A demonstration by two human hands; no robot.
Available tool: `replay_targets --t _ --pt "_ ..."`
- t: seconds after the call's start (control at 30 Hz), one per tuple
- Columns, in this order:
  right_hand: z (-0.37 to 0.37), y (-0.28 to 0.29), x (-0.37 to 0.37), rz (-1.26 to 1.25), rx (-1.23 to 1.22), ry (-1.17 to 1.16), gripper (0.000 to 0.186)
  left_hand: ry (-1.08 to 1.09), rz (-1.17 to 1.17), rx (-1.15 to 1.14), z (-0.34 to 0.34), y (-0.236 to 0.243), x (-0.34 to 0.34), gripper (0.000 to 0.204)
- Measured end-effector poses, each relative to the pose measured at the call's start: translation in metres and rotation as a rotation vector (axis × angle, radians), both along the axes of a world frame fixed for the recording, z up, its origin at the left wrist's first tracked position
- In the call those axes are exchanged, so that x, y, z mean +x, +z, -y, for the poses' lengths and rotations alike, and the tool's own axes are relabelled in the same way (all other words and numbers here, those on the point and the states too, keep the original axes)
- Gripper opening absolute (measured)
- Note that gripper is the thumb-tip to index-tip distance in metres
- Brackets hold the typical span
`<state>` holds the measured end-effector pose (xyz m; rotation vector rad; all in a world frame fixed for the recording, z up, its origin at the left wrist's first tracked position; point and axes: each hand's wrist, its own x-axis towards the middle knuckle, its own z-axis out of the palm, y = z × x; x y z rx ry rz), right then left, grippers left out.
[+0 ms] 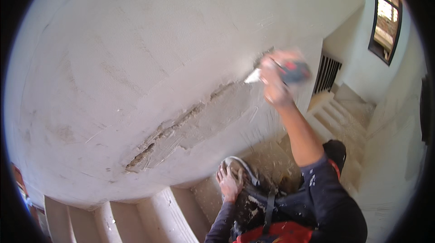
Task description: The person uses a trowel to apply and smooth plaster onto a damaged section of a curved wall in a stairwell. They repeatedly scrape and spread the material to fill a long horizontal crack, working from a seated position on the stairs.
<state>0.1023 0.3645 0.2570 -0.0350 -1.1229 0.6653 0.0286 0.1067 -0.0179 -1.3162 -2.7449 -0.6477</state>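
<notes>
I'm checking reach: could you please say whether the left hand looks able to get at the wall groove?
Probably yes: the left hand seems to hold no tool, and nothing visible blocks its way to the groove.

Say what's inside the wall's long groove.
The groove looks rough and broken inside, dark at its lower-left end; whatever lies behind the right hand and blade is covered.

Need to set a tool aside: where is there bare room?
The stairs at lower left look mostly bare, bordered by the wall and left sleeve. Crowded: around the left hand and trousers, and at the upper end of the groove, by the right hand.
</notes>
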Motion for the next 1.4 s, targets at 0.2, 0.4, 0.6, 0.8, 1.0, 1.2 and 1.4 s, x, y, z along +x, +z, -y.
replay_targets --t 0.2,0.4,0.6,0.8,1.0,1.2,1.4 --pt "-0.005 0.008 0.001 0.024 0.014 -0.017 0.015 -0.010 0.016 0.026 -0.001 -0.004 -0.003 0.057" --pt "-0.008 -0.005 -0.001 -0.021 -0.037 0.024 0.016 -0.014 0.041 0.026 -0.009 -0.008 -0.002 0.056" --pt "-0.010 -0.005 0.000 0.034 -0.030 -0.016 0.017 -0.019 0.044 0.022 -0.012 -0.006 -0.006 0.057" --pt "-0.025 -0.056 0.023 -0.014 -0.212 0.466 0.018 -0.019 0.030 0.030 -0.001 -0.005 0.000 0.058" --pt "-0.019 -0.040 -0.008 0.173 0.117 -0.130 0.021 -0.030 0.023 -0.004 0.010 -0.005 0.001 0.061" --pt "0.016 -0.014 -0.005 0.053 -0.244 0.420 0.020 -0.001 0.057 0.017 0.008 0.002 -0.002 0.063" --pt "-0.023 -0.066 -0.001 0.073 -0.184 0.224 0.013 -0.024 -0.007 0.026 0.007 -0.004 -0.007 0.059"
